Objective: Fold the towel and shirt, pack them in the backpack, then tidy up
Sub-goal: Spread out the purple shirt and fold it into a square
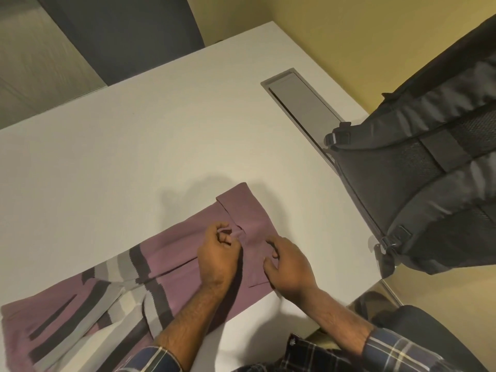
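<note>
At the bottom edge of the frame we see our plaid sleeves [402,350], and just beyond them our two forearms reach up over the mauve shirt [188,245]. It lies across the lower left and centre of the frame on the white table [120,157], its grey, dark and white striped part bunched toward the lower left corner and its plain collar end toward the centre.

Our left hand [218,252] has its fingers curled and appears to pinch a small tab of fabric at the shirt's neck. Our right hand [288,264], just beside it, rests on the cloth with fingers loosely bent and the forefinger stretched out; it seems to pin the fabric rather than grip it.

Further up, at the right of the frame, the black backpack [418,170] lies on the table, well apart from the shirt. We cannot tell whether it is open. A grey metal cable hatch [300,103] sits in the tabletop near it.

We judge the task to be early: the shirt looks only partly folded, we see no towel anywhere, and packing and tidying are not yet done.
</note>
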`<action>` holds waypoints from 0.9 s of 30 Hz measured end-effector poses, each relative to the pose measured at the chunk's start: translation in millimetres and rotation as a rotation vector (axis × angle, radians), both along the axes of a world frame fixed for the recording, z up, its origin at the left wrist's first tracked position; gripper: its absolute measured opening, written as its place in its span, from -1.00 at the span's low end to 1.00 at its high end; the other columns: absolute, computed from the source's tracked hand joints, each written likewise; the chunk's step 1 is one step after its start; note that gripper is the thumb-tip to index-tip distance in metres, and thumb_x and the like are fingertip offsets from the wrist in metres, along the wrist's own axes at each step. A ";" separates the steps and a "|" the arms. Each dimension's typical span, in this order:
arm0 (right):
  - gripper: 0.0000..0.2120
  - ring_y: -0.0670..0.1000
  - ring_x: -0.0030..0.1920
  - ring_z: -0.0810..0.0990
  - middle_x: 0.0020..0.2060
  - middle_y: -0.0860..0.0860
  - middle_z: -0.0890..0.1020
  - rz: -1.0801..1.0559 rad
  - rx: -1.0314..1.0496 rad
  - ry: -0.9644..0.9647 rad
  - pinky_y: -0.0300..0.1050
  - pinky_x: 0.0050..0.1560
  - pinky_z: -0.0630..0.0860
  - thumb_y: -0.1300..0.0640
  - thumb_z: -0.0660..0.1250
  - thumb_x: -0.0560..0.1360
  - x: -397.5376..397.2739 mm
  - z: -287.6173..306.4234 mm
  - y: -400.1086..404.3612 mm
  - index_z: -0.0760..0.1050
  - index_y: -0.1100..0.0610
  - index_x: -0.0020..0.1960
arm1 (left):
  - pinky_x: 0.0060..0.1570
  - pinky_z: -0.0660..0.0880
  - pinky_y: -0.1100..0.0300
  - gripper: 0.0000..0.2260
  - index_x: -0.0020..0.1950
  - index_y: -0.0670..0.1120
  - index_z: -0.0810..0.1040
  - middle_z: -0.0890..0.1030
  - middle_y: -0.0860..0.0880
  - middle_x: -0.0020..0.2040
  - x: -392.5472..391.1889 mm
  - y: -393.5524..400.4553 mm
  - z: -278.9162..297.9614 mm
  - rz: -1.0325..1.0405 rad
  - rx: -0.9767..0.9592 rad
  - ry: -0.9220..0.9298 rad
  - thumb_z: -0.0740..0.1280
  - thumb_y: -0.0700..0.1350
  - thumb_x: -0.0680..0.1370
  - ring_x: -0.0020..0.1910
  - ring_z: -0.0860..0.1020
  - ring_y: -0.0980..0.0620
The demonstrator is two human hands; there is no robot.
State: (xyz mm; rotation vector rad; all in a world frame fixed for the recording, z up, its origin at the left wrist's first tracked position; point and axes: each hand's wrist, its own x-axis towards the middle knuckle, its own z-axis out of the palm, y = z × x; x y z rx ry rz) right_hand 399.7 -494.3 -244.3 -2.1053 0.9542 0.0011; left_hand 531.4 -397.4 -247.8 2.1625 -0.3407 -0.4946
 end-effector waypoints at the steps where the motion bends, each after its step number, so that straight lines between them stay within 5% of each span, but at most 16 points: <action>1: -0.60 -0.09 0.07 0.50 0.14 -0.11 0.56 0.000 -0.005 0.018 -0.12 0.12 0.53 0.01 0.25 0.54 -0.5 -1.4 -0.3 0.41 -0.01 0.36 | -0.27 0.45 0.52 -0.68 0.22 -0.10 0.55 0.61 0.10 -0.18 0.8 1.8 -3.2 -0.019 0.033 -0.001 0.41 -0.29 0.49 -0.27 0.56 0.16; 3: -0.63 -0.07 0.04 0.43 0.08 -0.09 0.53 0.005 -0.069 0.050 -0.10 0.08 0.50 -0.03 0.26 0.51 0.2 -4.6 -2.1 0.43 -0.02 0.31 | -0.13 0.42 0.55 -0.59 0.35 -0.11 0.52 0.61 0.14 -0.02 0.9 5.3 -8.5 -0.082 0.090 -0.008 0.38 -0.30 0.51 -0.16 0.57 0.18; 6: -0.61 -0.05 0.04 0.38 0.09 -0.09 0.47 -0.043 -0.166 0.069 -0.05 0.06 0.44 -0.11 0.26 0.49 3.8 -7.6 -8.5 0.42 -0.04 0.28 | 0.19 0.48 0.24 -0.59 0.38 -0.08 0.52 0.62 0.03 0.23 -0.3 5.6 -11.3 -0.178 0.118 -0.057 0.35 -0.25 0.53 0.14 0.59 0.04; 9: -0.50 0.01 0.11 0.45 0.13 -0.06 0.46 -0.072 -0.055 0.121 0.02 0.09 0.47 -0.16 0.27 0.51 6.0 -11.4 -15.0 0.32 -0.05 0.40 | 0.22 0.48 0.18 -0.66 0.33 -0.10 0.57 0.64 -0.03 0.22 -2.5 2.2 -8.8 -0.191 0.122 -0.063 0.35 -0.20 0.55 0.17 0.59 -0.01; 13: -0.33 0.08 0.25 0.51 0.28 -0.02 0.48 -0.029 0.091 0.212 0.03 0.20 0.50 -0.17 0.30 0.51 6.0 -14.3 -21.5 0.16 -0.02 0.53 | 0.11 0.57 0.07 -0.69 0.30 -0.09 0.58 0.67 -0.02 0.13 -2.6 3.1 -11.1 -0.170 0.126 -0.081 0.36 -0.09 0.57 0.05 0.61 0.01; 17: -0.37 0.05 0.18 0.56 0.29 -0.02 0.53 -0.025 0.223 0.210 -0.13 0.15 0.48 0.09 0.34 0.52 3.6 -8.8 -29.7 0.20 0.02 0.53 | -0.04 0.54 0.18 -0.70 0.30 -0.07 0.55 0.66 0.03 0.03 -5.1 3.1 -11.0 -0.152 0.176 -0.041 0.32 -0.03 0.58 -0.06 0.59 0.04; 23: -0.52 -0.20 -0.25 0.59 -0.16 -0.15 0.61 -0.127 0.460 0.073 -0.45 -0.34 0.44 0.30 0.35 0.46 -1.8 1.7 -36.6 0.43 -0.04 0.31 | -0.38 0.35 0.29 -0.65 0.23 -0.06 0.45 0.57 0.10 -0.22 -36.9 16.7 2.9 -0.008 0.291 0.033 0.29 0.14 0.58 -0.27 0.50 0.18; 27: -0.53 -0.18 -0.26 0.66 -0.18 -0.08 0.68 -0.186 0.532 0.057 -0.30 -0.25 0.56 0.34 0.34 0.43 -6.3 -1.4 -36.0 0.50 0.02 0.30 | -0.38 0.36 0.32 -0.75 0.09 0.01 0.47 0.56 0.10 -0.30 -59.2 20.1 -1.6 -0.020 0.299 0.209 0.37 0.12 0.54 -0.30 0.51 0.21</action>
